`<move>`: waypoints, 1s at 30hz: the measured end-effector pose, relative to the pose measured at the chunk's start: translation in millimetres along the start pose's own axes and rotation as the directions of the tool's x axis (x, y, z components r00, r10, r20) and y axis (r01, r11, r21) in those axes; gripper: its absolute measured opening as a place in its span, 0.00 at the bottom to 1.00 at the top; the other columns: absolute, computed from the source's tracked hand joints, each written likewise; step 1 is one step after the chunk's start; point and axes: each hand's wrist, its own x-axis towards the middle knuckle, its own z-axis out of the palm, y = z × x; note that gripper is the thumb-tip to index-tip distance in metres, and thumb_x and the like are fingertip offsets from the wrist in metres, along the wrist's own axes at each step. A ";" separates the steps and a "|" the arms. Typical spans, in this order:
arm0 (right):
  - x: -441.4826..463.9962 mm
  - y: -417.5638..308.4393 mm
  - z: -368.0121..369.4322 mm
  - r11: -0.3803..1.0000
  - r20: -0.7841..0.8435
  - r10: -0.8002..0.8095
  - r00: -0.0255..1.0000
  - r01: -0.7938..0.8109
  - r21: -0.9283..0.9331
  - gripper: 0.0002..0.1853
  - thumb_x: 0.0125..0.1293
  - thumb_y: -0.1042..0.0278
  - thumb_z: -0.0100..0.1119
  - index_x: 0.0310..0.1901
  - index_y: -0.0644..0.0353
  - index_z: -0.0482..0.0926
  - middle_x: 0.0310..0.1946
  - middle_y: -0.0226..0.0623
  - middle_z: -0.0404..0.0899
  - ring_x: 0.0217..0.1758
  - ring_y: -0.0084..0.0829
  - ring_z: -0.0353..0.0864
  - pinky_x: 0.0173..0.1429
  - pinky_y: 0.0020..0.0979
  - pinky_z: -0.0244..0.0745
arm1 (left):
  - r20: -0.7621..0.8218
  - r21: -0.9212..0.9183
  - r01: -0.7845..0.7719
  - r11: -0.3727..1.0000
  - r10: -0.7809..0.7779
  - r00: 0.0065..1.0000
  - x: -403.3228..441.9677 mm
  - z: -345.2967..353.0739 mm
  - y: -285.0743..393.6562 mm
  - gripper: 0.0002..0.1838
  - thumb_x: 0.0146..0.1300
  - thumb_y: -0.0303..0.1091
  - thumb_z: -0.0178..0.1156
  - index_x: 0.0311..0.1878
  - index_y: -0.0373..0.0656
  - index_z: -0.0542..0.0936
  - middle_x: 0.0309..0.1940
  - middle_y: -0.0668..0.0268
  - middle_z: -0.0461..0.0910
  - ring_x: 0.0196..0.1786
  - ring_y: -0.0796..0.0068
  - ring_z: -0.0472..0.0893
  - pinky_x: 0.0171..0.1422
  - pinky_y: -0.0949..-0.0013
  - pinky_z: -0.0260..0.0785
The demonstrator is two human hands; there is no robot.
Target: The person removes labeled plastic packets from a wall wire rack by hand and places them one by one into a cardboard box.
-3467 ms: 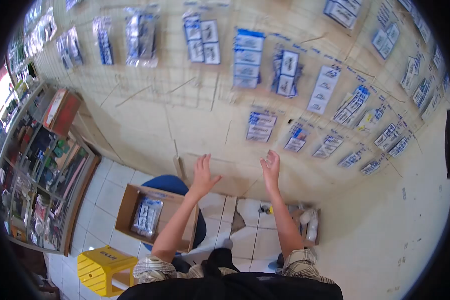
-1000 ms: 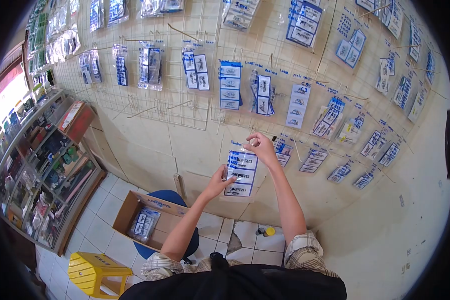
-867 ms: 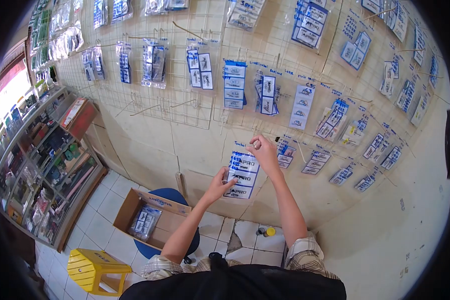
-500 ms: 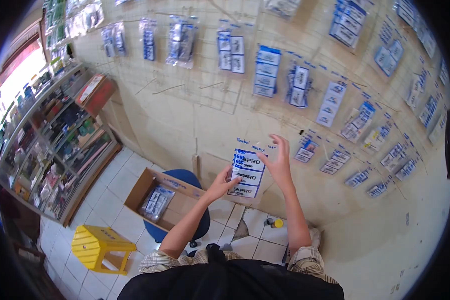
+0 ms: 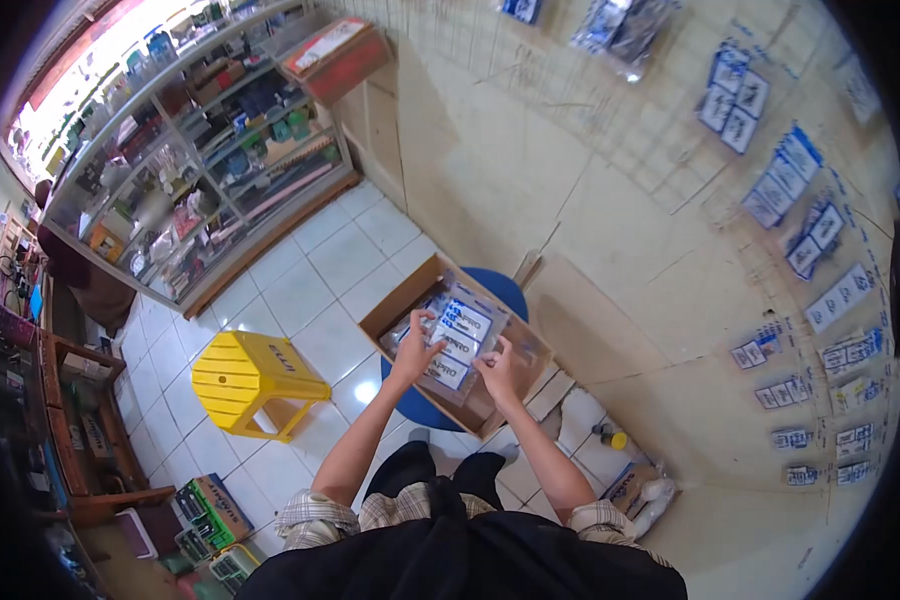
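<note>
While the clear packet (image 5: 452, 342) of three blue-bordered cards is lying directly between the two hands, the relation that is mattering most is the one between its length and the open cardboard box (image 5: 528, 348). The packet is sitting within the box's outline, face up, its long axis running away from the body and leaning a little to the right at the far end, so that it is crossing the box's longer direction and roughly following the shorter one, though not lining up squarely with it. The left hand (image 5: 410, 357) is bordering the packet's left long edge, its thumb and fingers standing well apart, half open, with the tips meeting the plastic. The right hand (image 5: 498, 368) is curling in at the opposite edge, thumb and forefinger bent toward each other with a small gap showing. Neither is clearly nearer: both are touching the packet, the left lying a touch closer to the printed cards and the right meeting the loose plastic margin. At this size I cannot tell whether either hand is gripping or merely steadying, nor whether the packet is resting on the box's contents. Beneath everything, the blue seat (image 5: 505, 287) is supporting the box, while the yellow stool (image 5: 255, 380) is standing well to the left, apart from both.
</note>
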 end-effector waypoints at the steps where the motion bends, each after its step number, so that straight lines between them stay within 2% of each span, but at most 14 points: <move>1: 3.4 12.4 12.3 1.000 0.001 0.029 1.000 -0.029 -0.002 0.35 0.48 0.81 0.57 0.55 0.62 0.48 0.29 0.39 0.74 0.32 0.25 0.74 0.38 0.24 0.69 | 0.012 0.001 0.026 1.000 -0.026 1.000 7.2 -3.2 -16.3 0.20 0.49 0.29 0.58 0.45 0.48 0.63 0.32 0.55 0.72 0.38 0.57 0.75 0.41 0.64 0.65; 3: 12.8 30.3 35.8 0.996 -0.083 0.064 0.995 -0.068 -0.049 0.36 0.45 0.80 0.59 0.54 0.66 0.48 0.25 0.39 0.74 0.29 0.28 0.75 0.36 0.24 0.69 | 0.095 0.166 -0.163 0.973 0.149 0.984 25.2 -8.0 -45.6 0.14 0.49 0.27 0.56 0.40 0.47 0.67 0.31 0.55 0.72 0.39 0.54 0.74 0.41 0.62 0.65; 7: 30.9 51.5 69.4 0.993 -0.229 0.115 0.967 -0.108 0.043 0.26 0.46 0.82 0.57 0.45 0.61 0.53 0.23 0.39 0.73 0.27 0.29 0.75 0.35 0.26 0.69 | 0.188 0.331 -0.199 0.922 0.142 0.972 52.9 -7.3 -80.3 0.09 0.50 0.24 0.53 0.36 0.47 0.72 0.32 0.59 0.69 0.36 0.60 0.73 0.41 0.61 0.64; 9: 40.7 62.9 78.5 0.970 -0.203 0.223 0.953 -0.198 0.139 0.23 0.47 0.83 0.54 0.42 0.60 0.54 0.22 0.39 0.73 0.27 0.31 0.75 0.33 0.29 0.70 | 0.216 0.355 -0.173 0.919 0.099 0.971 68.0 -5.8 -94.4 0.10 0.49 0.25 0.53 0.36 0.48 0.73 0.33 0.58 0.68 0.40 0.59 0.72 0.44 0.62 0.65; 11: 49.2 79.7 86.7 0.975 -0.146 0.142 0.979 -0.165 -0.153 0.18 0.48 0.88 0.50 0.40 0.61 0.58 0.26 0.39 0.72 0.28 0.28 0.76 0.26 0.24 0.74 | 0.257 0.498 -0.136 0.857 0.004 0.966 77.8 -0.7 -107.3 0.12 0.46 0.27 0.56 0.37 0.50 0.71 0.42 0.57 0.65 0.50 0.55 0.66 0.50 0.54 0.61; 14: 65.2 132.2 95.2 0.930 -0.074 0.096 0.993 -0.116 -0.348 0.15 0.47 0.86 0.49 0.38 0.63 0.64 0.27 0.40 0.73 0.29 0.31 0.77 0.30 0.27 0.74 | 0.319 0.671 -0.050 0.740 -0.227 0.920 86.2 4.7 -108.0 0.23 0.43 0.33 0.61 0.46 0.54 0.67 0.50 0.58 0.58 0.56 0.53 0.58 0.53 0.48 0.56; 15: 65.8 132.8 97.3 0.930 -0.079 0.110 0.991 -0.131 -0.343 0.15 0.47 0.86 0.49 0.38 0.63 0.64 0.27 0.40 0.73 0.29 0.31 0.77 0.30 0.27 0.74 | 0.328 0.675 -0.051 0.736 -0.238 0.914 90.1 7.7 -112.3 0.23 0.43 0.33 0.61 0.46 0.54 0.67 0.50 0.58 0.58 0.56 0.53 0.58 0.53 0.48 0.56; 17: 66.7 126.6 100.1 0.900 -0.051 0.063 0.997 -0.079 -0.428 0.16 0.45 0.83 0.50 0.39 0.64 0.68 0.28 0.41 0.74 0.31 0.35 0.77 0.36 0.31 0.73 | 0.341 0.769 0.000 0.639 -0.410 0.846 94.9 16.3 -123.8 0.36 0.40 0.39 0.64 0.54 0.59 0.58 0.57 0.56 0.50 0.60 0.49 0.52 0.57 0.46 0.52; 23: 65.0 131.6 99.8 0.888 -0.020 0.107 0.994 -0.105 -0.448 0.23 0.44 0.78 0.54 0.46 0.60 0.66 0.38 0.46 0.71 0.40 0.39 0.74 0.45 0.33 0.68 | 0.283 0.832 0.098 0.546 -0.570 0.772 95.1 31.0 -132.6 0.44 0.39 0.42 0.65 0.59 0.61 0.49 0.62 0.53 0.39 0.64 0.46 0.42 0.61 0.45 0.46; 24: 62.1 127.5 97.8 0.888 -0.033 0.104 0.994 -0.108 -0.447 0.23 0.44 0.78 0.54 0.46 0.60 0.66 0.38 0.46 0.71 0.40 0.39 0.74 0.45 0.33 0.68 | 0.293 0.825 0.067 0.561 -0.526 0.798 93.4 30.0 -129.9 0.44 0.39 0.43 0.65 0.59 0.57 0.50 0.62 0.51 0.40 0.64 0.45 0.43 0.61 0.45 0.45; 25: 56.7 120.7 94.3 0.826 -0.021 -0.036 0.999 0.018 -0.563 0.23 0.44 0.77 0.56 0.46 0.60 0.66 0.41 0.46 0.69 0.41 0.39 0.73 0.46 0.33 0.68 | 0.304 0.823 0.053 0.566 -0.517 0.800 90.8 31.5 -134.4 0.44 0.39 0.43 0.65 0.59 0.57 0.50 0.62 0.51 0.40 0.64 0.45 0.43 0.61 0.45 0.45; 27: 43.1 100.1 82.1 0.724 -0.003 -0.186 0.982 0.135 -0.676 0.23 0.45 0.76 0.57 0.47 0.59 0.66 0.44 0.45 0.67 0.43 0.39 0.72 0.46 0.32 0.68 | 0.245 0.796 -0.042 0.604 -0.257 0.935 84.8 36.0 -145.0 0.43 0.36 0.40 0.67 0.56 0.52 0.53 0.59 0.46 0.42 0.60 0.40 0.48 0.60 0.43 0.46; 29: 20.6 62.3 63.0 0.885 -0.012 -0.121 0.993 0.102 -0.454 0.21 0.48 0.75 0.57 0.46 0.60 0.66 0.45 0.41 0.64 0.43 0.37 0.72 0.46 0.30 0.69 | 0.261 0.774 -0.136 0.618 -0.116 0.958 75.3 33.3 -125.4 0.42 0.36 0.39 0.67 0.56 0.46 0.56 0.57 0.43 0.47 0.59 0.40 0.49 0.61 0.46 0.46; 30: 7.6 41.5 49.3 0.877 -0.021 -0.139 0.990 0.113 -0.467 0.21 0.48 0.75 0.57 0.46 0.60 0.66 0.45 0.41 0.64 0.43 0.37 0.72 0.46 0.30 0.69 | 0.297 0.724 -0.209 0.658 -0.024 0.954 71.1 32.9 -116.9 0.41 0.38 0.40 0.66 0.56 0.46 0.55 0.58 0.44 0.47 0.60 0.42 0.49 0.62 0.47 0.45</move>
